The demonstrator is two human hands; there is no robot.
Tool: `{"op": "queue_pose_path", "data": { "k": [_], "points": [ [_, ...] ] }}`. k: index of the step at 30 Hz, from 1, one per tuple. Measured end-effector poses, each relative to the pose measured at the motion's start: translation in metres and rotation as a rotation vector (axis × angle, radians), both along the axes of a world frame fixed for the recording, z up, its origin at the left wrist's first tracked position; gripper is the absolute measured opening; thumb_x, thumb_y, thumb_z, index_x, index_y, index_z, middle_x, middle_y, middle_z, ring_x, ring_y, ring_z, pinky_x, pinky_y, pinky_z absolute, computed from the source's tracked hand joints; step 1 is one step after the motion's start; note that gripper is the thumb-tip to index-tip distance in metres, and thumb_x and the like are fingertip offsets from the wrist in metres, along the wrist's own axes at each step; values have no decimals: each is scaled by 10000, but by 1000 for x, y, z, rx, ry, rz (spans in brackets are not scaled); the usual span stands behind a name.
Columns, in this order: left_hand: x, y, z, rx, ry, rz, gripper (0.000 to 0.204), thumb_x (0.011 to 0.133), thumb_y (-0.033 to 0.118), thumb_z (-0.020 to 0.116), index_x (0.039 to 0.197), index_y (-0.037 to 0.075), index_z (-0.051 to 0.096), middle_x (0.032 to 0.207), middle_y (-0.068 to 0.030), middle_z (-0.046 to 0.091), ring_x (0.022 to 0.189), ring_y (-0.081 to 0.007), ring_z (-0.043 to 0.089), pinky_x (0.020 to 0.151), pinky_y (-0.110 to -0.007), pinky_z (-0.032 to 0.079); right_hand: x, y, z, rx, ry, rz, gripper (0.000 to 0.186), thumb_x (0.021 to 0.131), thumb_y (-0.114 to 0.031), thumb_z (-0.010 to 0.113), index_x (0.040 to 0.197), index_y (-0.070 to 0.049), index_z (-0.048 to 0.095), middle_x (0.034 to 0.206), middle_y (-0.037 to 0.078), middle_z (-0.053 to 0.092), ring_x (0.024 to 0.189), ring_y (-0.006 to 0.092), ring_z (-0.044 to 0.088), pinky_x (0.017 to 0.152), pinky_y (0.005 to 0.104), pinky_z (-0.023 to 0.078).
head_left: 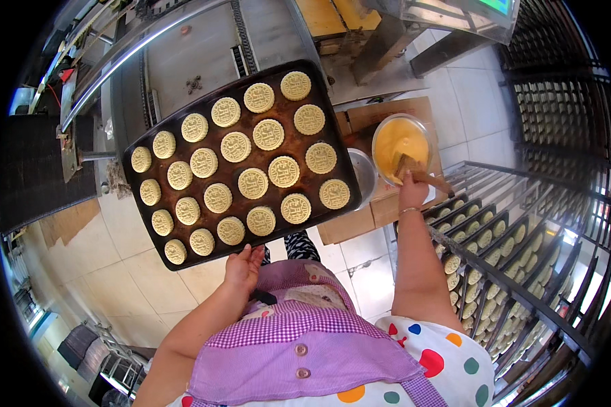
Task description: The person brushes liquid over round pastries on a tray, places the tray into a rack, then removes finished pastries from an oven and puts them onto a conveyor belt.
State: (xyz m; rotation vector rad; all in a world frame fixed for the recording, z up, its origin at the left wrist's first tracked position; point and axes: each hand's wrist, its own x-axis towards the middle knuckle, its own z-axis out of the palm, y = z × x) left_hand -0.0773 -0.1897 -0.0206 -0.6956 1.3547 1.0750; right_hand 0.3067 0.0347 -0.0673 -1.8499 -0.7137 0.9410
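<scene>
My left hand point(243, 266) is propping the near edge of the dark baking tray point(332, 129) from below, fingers spread and partly hidden under it; the tray's long axis is running from lower left to upper right. My right hand point(411, 191) is pinching a brush point(421, 173), its bristles sunk out of sight in the bowl of yellow egg wash point(400, 139), handle pointing down and right.
</scene>
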Motion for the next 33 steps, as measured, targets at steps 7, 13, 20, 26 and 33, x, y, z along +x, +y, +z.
{"op": "queue_pose_path", "data": {
  "k": [7,13,20,26,33],
  "points": [
    [-25,-14,50,-14,-82,-367,185,975,226,432,926,60,497,808,-90,591,739,-214,623,629,-339,534,3,-41,34,-178,-727,608,453,802,-164,612,1226,-24,531,1031,178,651,942,292,642,845,355,486],
    [-79,-51,68,91,55,-493,273,973,287,452,811,70,486,625,-47,496,521,-154,495,507,-286,450,-106,-19,111,-99,289,193,576,812,21,597,1339,-137,425,1145,80,589,910,190,628,594,288,562],
    [-124,-57,81,129,182,-537,314,981,300,440,756,81,442,590,-17,420,465,-116,376,487,-255,384,-365,15,102,-44,544,523,518,855,5,558,1343,-91,415,1166,64,570,948,157,605,601,262,573],
    [-154,-91,64,155,306,-605,162,962,170,469,890,27,499,673,-25,482,523,-110,466,480,-237,399,-451,33,65,30,385,587,451,810,-44,596,1252,-42,504,1013,87,622,825,155,626,509,259,538],
    [-187,-119,58,127,330,-541,105,917,76,506,998,9,502,758,-53,548,634,-128,538,592,-254,469,-328,97,74,240,-30,403,299,794,-98,618,1076,-1,596,976,107,667,769,233,649,739,366,522]
  ]
}}
